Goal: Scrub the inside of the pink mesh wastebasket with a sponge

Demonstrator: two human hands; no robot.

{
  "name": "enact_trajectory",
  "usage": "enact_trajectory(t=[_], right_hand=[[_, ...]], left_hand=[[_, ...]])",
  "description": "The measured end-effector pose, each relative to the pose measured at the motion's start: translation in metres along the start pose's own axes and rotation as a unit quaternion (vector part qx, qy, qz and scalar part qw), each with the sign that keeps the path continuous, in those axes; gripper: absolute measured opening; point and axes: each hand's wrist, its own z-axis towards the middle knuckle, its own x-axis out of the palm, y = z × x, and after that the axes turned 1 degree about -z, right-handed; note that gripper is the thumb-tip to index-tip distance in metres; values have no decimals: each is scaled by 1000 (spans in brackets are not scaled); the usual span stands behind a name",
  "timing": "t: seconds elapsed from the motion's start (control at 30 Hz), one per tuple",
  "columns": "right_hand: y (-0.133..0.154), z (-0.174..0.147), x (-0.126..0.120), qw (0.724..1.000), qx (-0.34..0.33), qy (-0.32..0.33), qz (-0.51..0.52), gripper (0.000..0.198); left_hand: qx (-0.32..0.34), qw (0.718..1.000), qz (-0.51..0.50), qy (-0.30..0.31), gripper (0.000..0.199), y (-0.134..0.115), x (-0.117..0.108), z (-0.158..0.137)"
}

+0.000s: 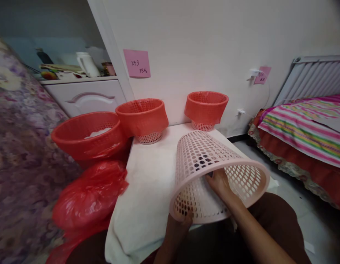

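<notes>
A pale pink perforated plastic basket (pixel 194 190) lies tilted over the near right part of the cloth-covered table, its mouth facing me. My left hand (pixel 182 220) is closed on the lower left of its rim, thumb on the inside. Deep in the mouth is my right hand (pixel 218 181), fingers bent around something dark that also shows through the holes. What that dark thing is, I cannot make out. Three similar baskets lined with red plastic bags stand beyond: a left one (pixel 87 146), a middle one (pixel 144 117) and a right one (pixel 206 108).
A full red plastic bag (pixel 90 198) sits at the left of the white-covered table (pixel 142 179). Pink paper notes (pixel 137 63) are on the wall. A bed (pixel 310 121) stands to the right, a cabinet (pixel 87 93) behind left, and a floral curtain (pixel 21 165) hangs far left.
</notes>
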Motion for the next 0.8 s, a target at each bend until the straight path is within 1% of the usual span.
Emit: enact_trajectory(t=[0.1,0.17,0.23,0.3,0.4,0.47,0.53,0.67,0.73,0.8], right_hand=[[-4,21,13,1000,-2,9,-23,35],[-4,20,26,999,12,26,-28,30],[-3,8,37,998,26,45,-26,30],[-1,-10,42,997,35,63,-15,36],[2,-33,37,995,26,97,21,50],[2,-37,29,992,10,114,44,52],[1,-27,21,995,3,95,43,46],[-3,12,13,1000,2,16,19,28],[-3,27,15,1000,-3,7,24,26],[-2,34,19,999,-8,8,29,28]], left_hand=[[-4,1000,0,3,54,0,-2,-1],[-4,1000,-4,0,54,-2,-3,-2],[-1,1000,-10,-4,55,-5,-3,-3],[2,1000,-16,-6,54,-8,-2,-3],[5,1000,-27,-4,57,-10,0,-3],[4,999,-32,-3,63,-9,0,-3],[-3,999,-33,0,63,-7,-1,-2],[-20,999,-25,7,52,-3,-4,-2],[-25,999,-24,12,49,-1,-5,-2],[-28,999,-28,22,46,2,-5,-2]])
